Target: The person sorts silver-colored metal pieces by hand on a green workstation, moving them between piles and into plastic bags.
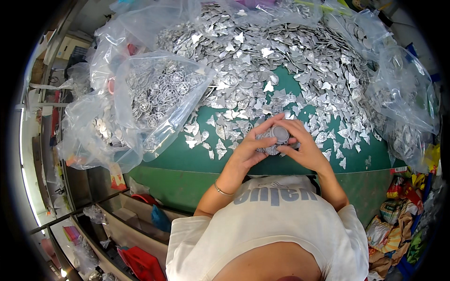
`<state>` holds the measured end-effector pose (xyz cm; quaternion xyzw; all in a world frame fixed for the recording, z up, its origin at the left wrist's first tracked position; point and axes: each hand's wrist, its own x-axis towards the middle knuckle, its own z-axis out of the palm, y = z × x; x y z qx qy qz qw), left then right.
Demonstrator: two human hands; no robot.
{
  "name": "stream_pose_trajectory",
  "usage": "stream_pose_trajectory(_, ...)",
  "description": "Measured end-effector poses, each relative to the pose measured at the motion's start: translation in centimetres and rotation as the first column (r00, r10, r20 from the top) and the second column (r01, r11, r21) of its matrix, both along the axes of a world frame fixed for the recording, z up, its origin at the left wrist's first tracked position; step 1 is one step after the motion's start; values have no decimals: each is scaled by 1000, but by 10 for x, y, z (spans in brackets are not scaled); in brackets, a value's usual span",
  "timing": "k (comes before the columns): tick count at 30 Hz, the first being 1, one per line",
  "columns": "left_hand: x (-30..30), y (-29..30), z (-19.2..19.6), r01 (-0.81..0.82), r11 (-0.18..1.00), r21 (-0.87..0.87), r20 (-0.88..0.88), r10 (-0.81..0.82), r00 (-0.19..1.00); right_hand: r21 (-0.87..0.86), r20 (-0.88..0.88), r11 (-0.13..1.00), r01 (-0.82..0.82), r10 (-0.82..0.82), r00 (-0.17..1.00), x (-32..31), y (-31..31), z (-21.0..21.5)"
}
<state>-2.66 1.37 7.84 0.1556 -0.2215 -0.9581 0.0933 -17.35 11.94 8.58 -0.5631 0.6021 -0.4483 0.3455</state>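
Close to the front edge of the green table (pixel 209 162), my two hands come together around a small stack of round silver-grey metal discs (pixel 280 135). My left hand (pixel 253 145) curls round the stack's left side, thumb laid across it. From the right, my right hand (pixel 302 145) closes on the same stack, fingers arched over its far side. More grey metal pieces show under the left thumb, partly hidden by the fingers. Beyond my hands spreads a big heap of flat silver metal pieces (pixel 243 65), several of them lying loose near my wrists.
A clear plastic bag (pixel 187 110) of openwork round metal pieces lies left of the heap. Further clear bags (pixel 403 93) stand at the right. Below left is an open drawer (pixel 131 215) with a blue bag; a red plastic item (pixel 143 262) lies nearby. Colourful packages (pixel 391 225) pile up lower right.
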Motion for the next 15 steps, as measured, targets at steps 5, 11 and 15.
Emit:
stream_pose_trajectory(5,-2,4,0,20,997,-71,116,-12,993,55,34,998,-16,14,999,-2,3,-9)
stream_pose_trajectory(11,-11,6,-18,0,993,119,119,-14,993,89,697,976,199,-204,688,-19,8,-32)
stream_pose_trajectory(15,-7,4,-36,-86,938,337,112,51,992,157,954,955,252,-213,211,-27,9,-25)
